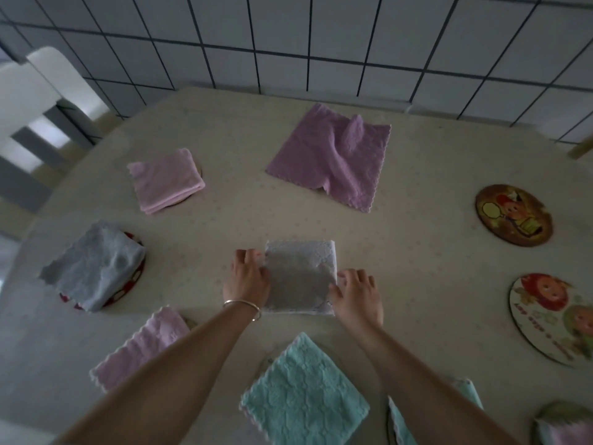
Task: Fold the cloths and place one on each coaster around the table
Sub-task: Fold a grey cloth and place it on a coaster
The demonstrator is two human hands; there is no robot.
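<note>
A person's two hands work a grey-white cloth (301, 277) at the middle of the counter (417, 284), which is draped in a pale dotted cover. The left hand (245, 277), a thin bangle (242, 305) on its wrist, pinches the cloth's left edge with curled fingers, while the right hand (357, 292) grips the right edge near the lower corner, thumb on the fabric. The cloth lies flat as a folded square with a scalloped hem, and it looks light, soft and limp, likely to sag or unfold if lifted by one corner; a hold on two opposite edges, as here, or a pinch through all layers along the folded side, seems the safest way to carry it. Around the grey-white cloth, a folded pink cloth (165, 179) sits on a coaster up and to the left, a blue-grey cloth (96, 264) covers a red-rimmed coaster (134, 281) directly left, and an unfolded purple cloth (333, 159) lies beyond it. To its right, well apart, a brown cartoon coaster (513, 215) and a white cartoon coaster (552, 319) stand bare, the probable destinations. Nearer the person lie another pink cloth (144, 345) and a mint-green cloth (303, 396).
</note>
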